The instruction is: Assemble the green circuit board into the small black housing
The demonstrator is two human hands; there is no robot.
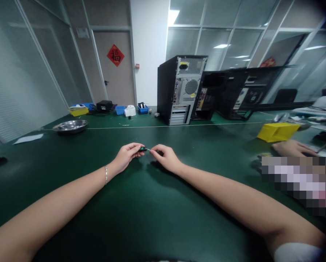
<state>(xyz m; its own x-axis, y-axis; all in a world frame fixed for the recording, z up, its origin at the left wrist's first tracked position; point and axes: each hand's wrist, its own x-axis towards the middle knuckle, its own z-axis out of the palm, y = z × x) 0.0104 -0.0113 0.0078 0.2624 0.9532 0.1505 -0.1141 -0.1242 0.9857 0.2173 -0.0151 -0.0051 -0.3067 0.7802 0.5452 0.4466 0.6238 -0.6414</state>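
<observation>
Over the green tabletop [163,203], my left hand [125,157] is closed on a small black piece with a green part [143,149], pinched between thumb and fingers. Its exact kind is too small to make out. My right hand [167,159] grips a thin metal-shafted tool [148,149] that looks like a small screwdriver. The tool's shaft points left and its tip meets or nearly meets the black and green piece; I cannot tell which. Most of its dark handle is hidden by my right fingers.
Computer towers [179,91] stand at the back right. A metal bowl [71,126] lies at the left, with a blue bin [120,110] and other small containers behind. At the right, a yellow box [277,131] is near another person's hand [292,148].
</observation>
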